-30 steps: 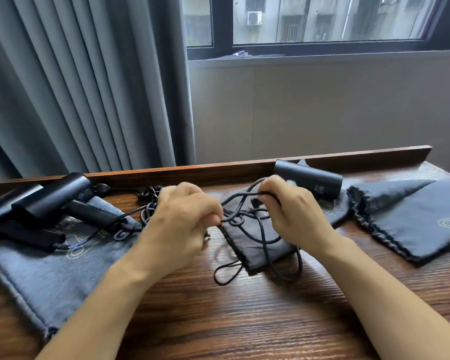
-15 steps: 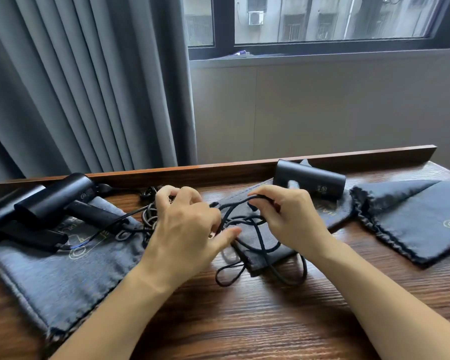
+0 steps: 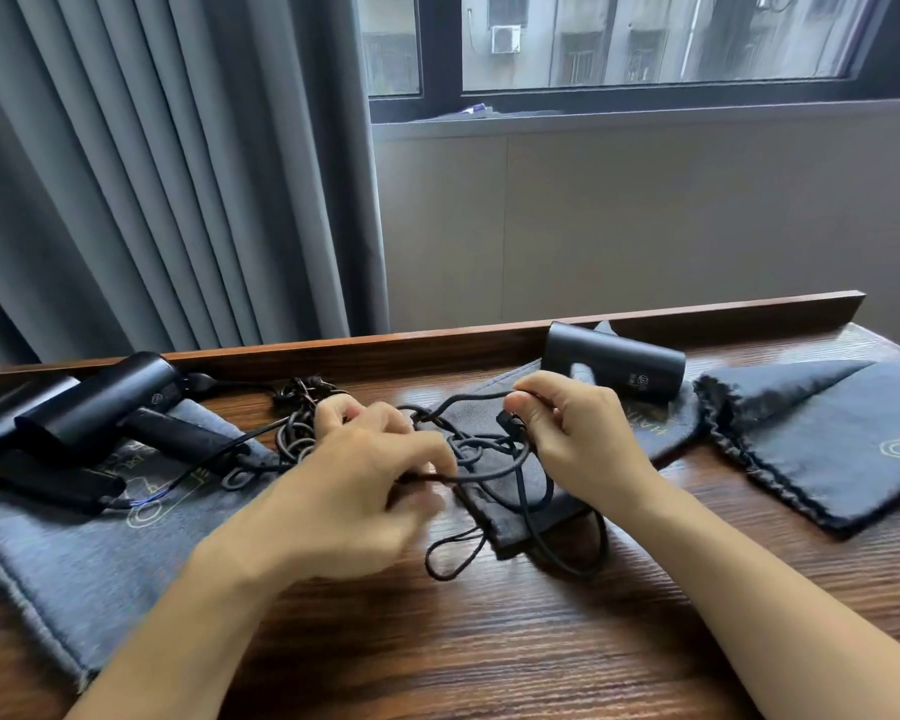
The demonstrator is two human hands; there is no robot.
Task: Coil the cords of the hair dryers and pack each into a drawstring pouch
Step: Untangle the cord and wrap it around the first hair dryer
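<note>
Since half a second ago the left hand (image 3: 365,485) has dropped lower and toward five o'clock, its fingers now curled round a strand of the black cord (image 3: 494,449) where before the thumb stretched out toward the right; it is smeared by motion, so the exact pinch cannot be made out; the right hand (image 3: 578,439) has stayed nearly in place at the centre of the table (image 3: 541,641), thumb and forefinger pinching the upper loop of the same cord, with the plug end just under its fingers; the cord's tangle hangs between both hands and trails down to six o'clock over the middle pouch (image 3: 661,428), on which the right-hand hair dryer (image 3: 614,363) lies at one o'clock; the dryer's handle is mostly hidden behind the right hand; three hair dryers can be counted, two of them at nine o'clock, the nearer (image 3: 110,402) whole and the outer one (image 3: 6,428) cut off by the left edge, both resting on a grey pouch (image 3: 74,563); their cords (image 3: 297,423) bunch at eleven o'clock, partly behind the left hand; three pouches in all, the third (image 3: 822,439) at three o'clock, cut by the right edge; a grey curtain (image 3: 152,174) and a window (image 3: 645,39) stand beyond.
</note>
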